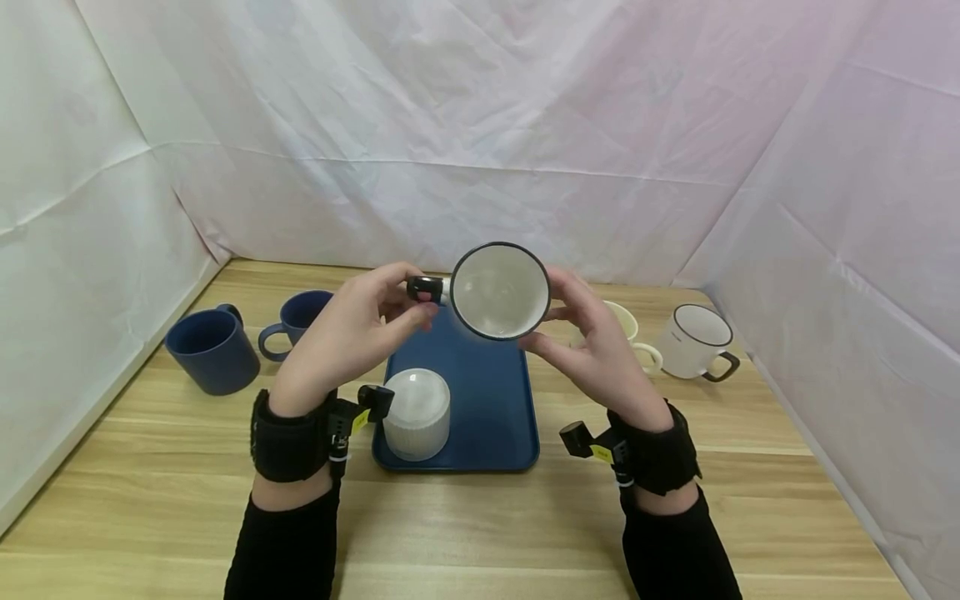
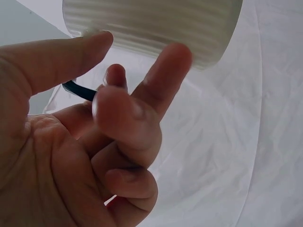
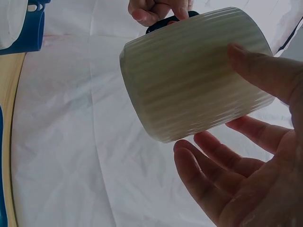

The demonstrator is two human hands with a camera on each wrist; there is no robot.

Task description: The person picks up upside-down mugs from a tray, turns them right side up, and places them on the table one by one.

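A white ribbed mug (image 1: 499, 291) with a black rim is held up above the blue tray (image 1: 487, 400), its mouth turned toward me. My left hand (image 1: 352, 333) pinches the mug's black handle (image 1: 426, 289), which also shows in the left wrist view (image 2: 78, 90). My right hand (image 1: 592, 342) cups the mug's side with straight fingers; the right wrist view shows the ribbed mug wall (image 3: 194, 75) resting against the thumb and fingertips (image 3: 189, 151). A second white ribbed mug (image 1: 417, 414) stands upside down on the tray's near left corner.
Two dark blue mugs (image 1: 213, 350) (image 1: 296, 321) stand on the wooden table at the left. At the right are a cream mug (image 1: 626, 329) and a white mug with a dark rim (image 1: 697, 342). White cloth walls close in three sides.
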